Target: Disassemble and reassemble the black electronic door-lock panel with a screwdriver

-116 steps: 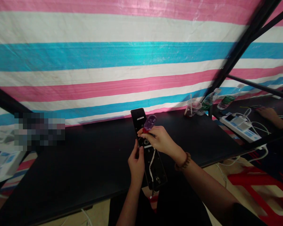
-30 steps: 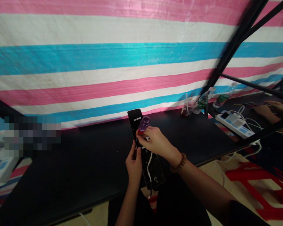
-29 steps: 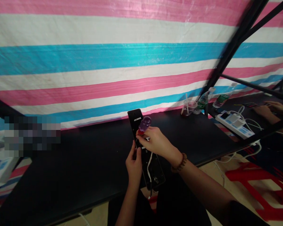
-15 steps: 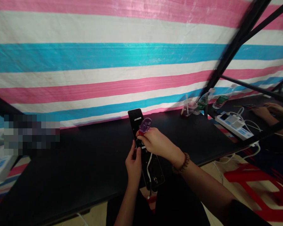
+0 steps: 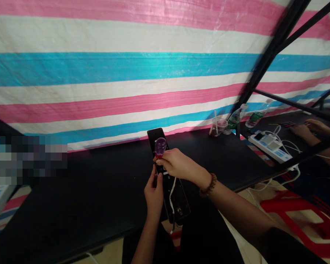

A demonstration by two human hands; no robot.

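Observation:
A long black device (image 5: 178,200) with a white cable running down it lies lengthwise on the black table (image 5: 85,194). My left hand (image 5: 153,192) grips its left edge, fingers closed around it. My right hand (image 5: 176,165), with a bead bracelet at the wrist, pinches a small tool with a clear purple handle (image 5: 160,146) and red collar, held upright over the upper part of the device. The tool's tip is hidden by my fingers.
A striped pink, white and blue tarp (image 5: 126,73) hangs behind the table. A plastic cup with straw (image 5: 217,128) and bottles (image 5: 235,118) stand at the far right corner. A white power strip (image 5: 269,148) and another person's hands (image 5: 308,130) are on the neighbouring table. A red stool (image 5: 299,216) stands on the floor.
The purple handle has swung from leaning right to upright and shifted slightly left. My left hand keeps its hold on the device.

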